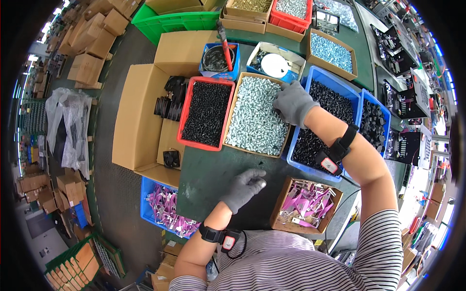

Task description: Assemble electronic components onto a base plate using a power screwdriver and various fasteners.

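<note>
A grey-gloved right hand [294, 103] bends over the upper right corner of a shallow tan cardboard tray [252, 151] filled with small silver metal screws [257, 114]; its fingertips are hidden, so whether it grasps any cannot be told. The matching grey-gloved left hand [242, 189] hangs below over a dark green tabletop [204, 179], fingers loosely curled with nothing visible in them, perhaps lowered to leave the other arm an unblocked reach. The screws lie between a red plastic bin [199, 145] of small black screws [206, 114] and a blue plastic bin [313, 172] of small black parts, a row likely arranged so each kind stays separate and within arm's length. Nearer the body, a brown cardboard box [280, 203] contains flat purple strips [306, 203], its uncovered top seemingly suited to picking by hand.
</note>
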Motion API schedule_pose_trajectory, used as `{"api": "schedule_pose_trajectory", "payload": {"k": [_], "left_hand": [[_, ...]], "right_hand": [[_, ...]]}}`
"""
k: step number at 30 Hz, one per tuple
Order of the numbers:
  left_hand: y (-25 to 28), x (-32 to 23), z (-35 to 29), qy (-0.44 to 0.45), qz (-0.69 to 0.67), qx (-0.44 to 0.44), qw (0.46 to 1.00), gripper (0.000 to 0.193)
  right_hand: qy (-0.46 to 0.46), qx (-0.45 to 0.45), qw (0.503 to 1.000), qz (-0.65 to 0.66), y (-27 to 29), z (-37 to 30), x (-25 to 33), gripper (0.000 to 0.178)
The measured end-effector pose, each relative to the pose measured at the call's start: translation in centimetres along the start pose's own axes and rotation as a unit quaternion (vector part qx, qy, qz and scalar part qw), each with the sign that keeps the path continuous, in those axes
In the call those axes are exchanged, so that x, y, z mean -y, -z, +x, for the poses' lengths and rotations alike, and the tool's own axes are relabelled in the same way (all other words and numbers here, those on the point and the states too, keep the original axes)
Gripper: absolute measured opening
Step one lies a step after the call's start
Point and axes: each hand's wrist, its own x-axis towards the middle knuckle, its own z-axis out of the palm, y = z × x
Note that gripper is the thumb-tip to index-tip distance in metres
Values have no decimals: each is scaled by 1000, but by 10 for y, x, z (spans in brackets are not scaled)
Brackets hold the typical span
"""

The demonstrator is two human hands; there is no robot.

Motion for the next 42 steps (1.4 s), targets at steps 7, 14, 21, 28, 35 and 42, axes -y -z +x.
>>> {"api": "schedule_pose_trajectory", "payload": {"k": [7,14,21,28,35,42], "left_hand": [[5,-23,1,-211,203,-151,944,25],[-14,-67,36,-295,476,-191,806,19],[-28,-79,57,-240,656,-141,701,16],[-43,-96,56,-167,753,-93,630,15],[-48,-100,55,-137,729,-110,661,21],[-40,-105,52,-159,696,-74,696,19]], "right_hand": [[40,-10,999,-32,-7,1,3,13],[14,-86,995,41,-16,-14,0,16],[-19,-304,930,207,-12,-86,-13,13],[-193,-269,913,237,-37,-176,-28,24],[-242,-346,740,523,-92,-277,19,21],[-347,-343,575,657,-167,-340,68,22]]}}
